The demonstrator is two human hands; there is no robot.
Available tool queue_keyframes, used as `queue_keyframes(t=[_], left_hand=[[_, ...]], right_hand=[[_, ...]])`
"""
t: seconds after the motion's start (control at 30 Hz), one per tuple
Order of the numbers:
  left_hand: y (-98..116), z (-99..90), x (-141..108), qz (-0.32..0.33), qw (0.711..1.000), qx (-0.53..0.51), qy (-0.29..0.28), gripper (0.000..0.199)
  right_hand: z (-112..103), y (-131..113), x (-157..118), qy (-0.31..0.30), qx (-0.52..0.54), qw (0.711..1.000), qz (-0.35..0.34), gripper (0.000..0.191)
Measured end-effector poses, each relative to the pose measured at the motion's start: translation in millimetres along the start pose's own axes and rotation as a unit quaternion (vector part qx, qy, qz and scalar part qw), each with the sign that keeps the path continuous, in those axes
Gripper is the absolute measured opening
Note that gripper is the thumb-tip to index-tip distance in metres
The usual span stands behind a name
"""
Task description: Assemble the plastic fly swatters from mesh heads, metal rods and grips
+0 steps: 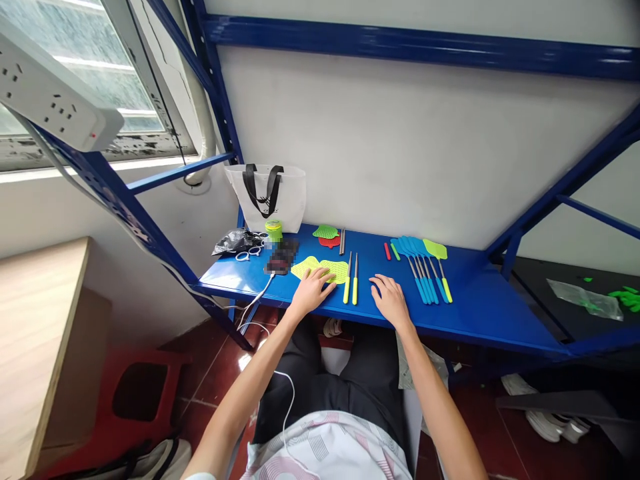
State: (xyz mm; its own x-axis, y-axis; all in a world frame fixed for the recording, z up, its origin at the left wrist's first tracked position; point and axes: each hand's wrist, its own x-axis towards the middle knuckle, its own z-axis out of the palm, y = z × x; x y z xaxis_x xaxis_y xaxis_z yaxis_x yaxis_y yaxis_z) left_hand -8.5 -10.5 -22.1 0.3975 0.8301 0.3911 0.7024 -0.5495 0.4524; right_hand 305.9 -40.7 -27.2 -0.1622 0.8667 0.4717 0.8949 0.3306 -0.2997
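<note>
My left hand (314,289) lies with its fingers stretched out over two yellow mesh fly swatter heads (339,269), touching or just above them; I cannot tell which. Beside it, two metal rods with yellow handles (355,291) lie side by side. Resting near the front of the blue table (465,313), my right hand (389,298) is open, fingers apart, with nothing in it. To its right are several blue fly swatters (417,250) in an overlapping row, then one yellow fly swatter (435,249). Behind lie a red handle (387,251) and a green handle (395,251).
Green (325,231) and red (330,241) swatter heads lie at the back beside bare metal rods (342,241). A white bag (295,193), green-lidded jar (273,231), scissors (243,256), black plastic bag (235,241) and cabled phone (280,259) occupy the left. Blue frame posts (220,100) flank the table.
</note>
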Motion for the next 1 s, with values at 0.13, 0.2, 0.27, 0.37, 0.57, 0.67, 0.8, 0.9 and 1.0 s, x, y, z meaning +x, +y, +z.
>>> queue_keyframes(t=[0.13, 0.2, 0.27, 0.37, 0.57, 0.67, 0.8, 0.9, 1.0], left_hand=[[0.8, -0.6, -0.2, -0.001, 1.0, -0.005, 0.005, 0.041], [1.2, -1.4, -0.5, -0.002, 1.0, -0.006, 0.003, 0.041], [1.6, -2.1, -0.7, -0.003, 1.0, -0.004, -0.002, 0.042], [2.0, -2.5, -0.8, -0.005, 1.0, -0.004, -0.004, 0.042], [1.5, -2.4, -0.9, -0.003, 1.0, -0.001, 0.003, 0.042], [1.8, -3.6, -0.8, 0.002, 1.0, 0.009, -0.002, 0.043], [4.0, -6.2, -0.8, -0.001, 1.0, 0.024, -0.013, 0.045], [5.9, -7.7, -0.9, -0.008, 0.999, 0.04, -0.023, 0.046], [6.8, -8.3, -0.8, -0.011, 0.998, 0.051, -0.027, 0.046]], right_hand=[[6.9, 2.7, -0.6, 0.008, -0.013, 1.0, -0.004, 0.043], [7.8, 3.8, -0.4, 0.008, -0.014, 1.0, -0.008, 0.043], [7.7, 4.0, -0.2, 0.004, -0.014, 1.0, -0.011, 0.044], [7.1, 3.2, 0.0, -0.002, -0.014, 1.0, -0.008, 0.044], [7.7, 2.6, 0.5, -0.001, -0.014, 1.0, -0.005, 0.044], [7.3, 1.5, 0.5, 0.0, -0.015, 1.0, -0.006, 0.044], [4.9, -1.3, 0.6, -0.005, -0.024, 1.0, -0.003, 0.045], [2.5, -3.3, 1.0, -0.018, -0.039, 0.999, 0.0, 0.046], [0.9, -4.3, 1.4, -0.026, -0.049, 0.998, 0.002, 0.047]])
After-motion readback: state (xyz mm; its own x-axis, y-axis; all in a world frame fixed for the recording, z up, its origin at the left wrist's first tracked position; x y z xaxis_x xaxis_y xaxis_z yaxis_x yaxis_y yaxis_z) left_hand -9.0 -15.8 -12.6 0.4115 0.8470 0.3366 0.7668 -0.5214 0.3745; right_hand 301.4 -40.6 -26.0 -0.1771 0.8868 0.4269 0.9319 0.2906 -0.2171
